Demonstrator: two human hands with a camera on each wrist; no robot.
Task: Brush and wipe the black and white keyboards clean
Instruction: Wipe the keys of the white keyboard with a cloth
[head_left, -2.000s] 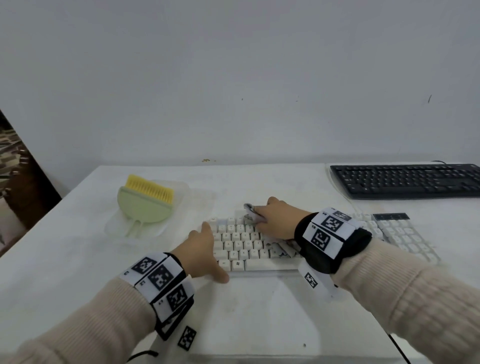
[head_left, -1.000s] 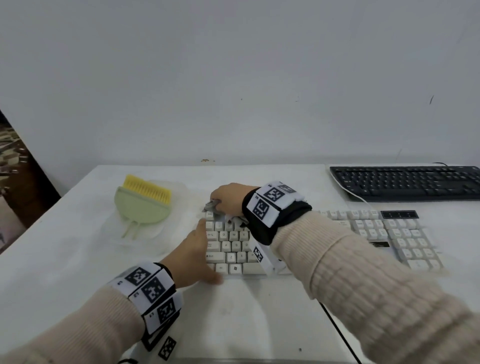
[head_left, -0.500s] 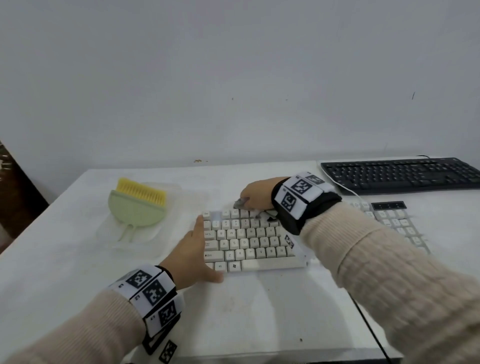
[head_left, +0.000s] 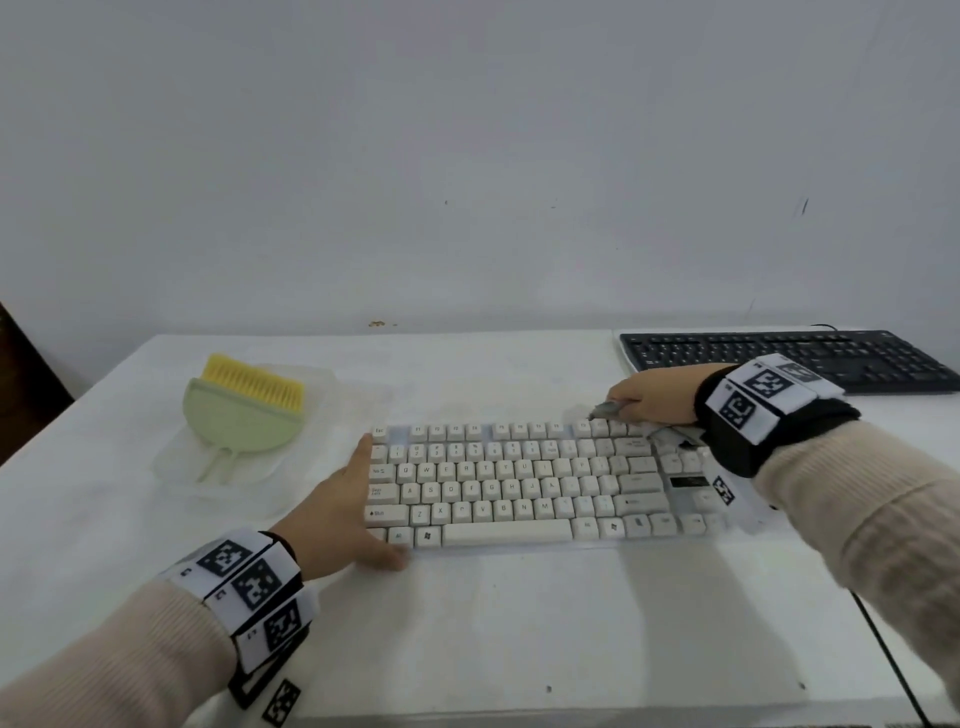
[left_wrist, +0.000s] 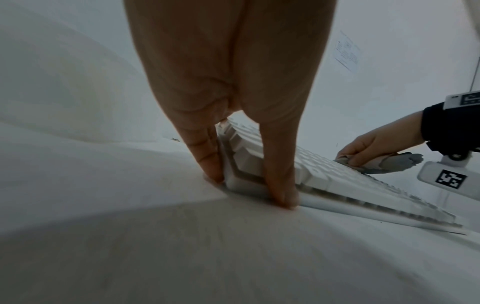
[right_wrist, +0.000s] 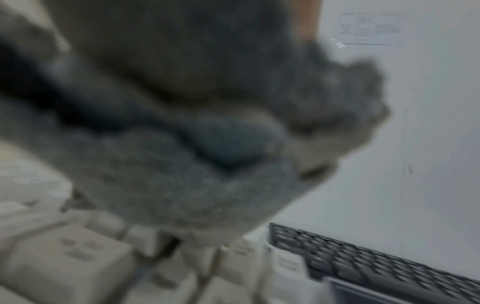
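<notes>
The white keyboard (head_left: 519, 483) lies across the middle of the white table (head_left: 493, 623). My left hand (head_left: 353, 504) clasps its left end, fingers along the side and thumb at the front corner (left_wrist: 280, 193). My right hand (head_left: 649, 400) grips a bunched grey cloth (head_left: 602, 410) and presses it on the top key row near the right end. In the right wrist view the grey cloth (right_wrist: 194, 174) is blurred above the keys. The black keyboard (head_left: 789, 358) sits at the back right.
A green hand brush with yellow bristles (head_left: 244, 410) lies in a clear plastic tray (head_left: 322, 384) at the back left. A black cable (head_left: 883, 654) runs off the table's front right edge. The wall stands right behind the table.
My right hand has swept the cloth along the top key row from the left end to the right end. My left hand has stayed on the keyboard's left end.
</notes>
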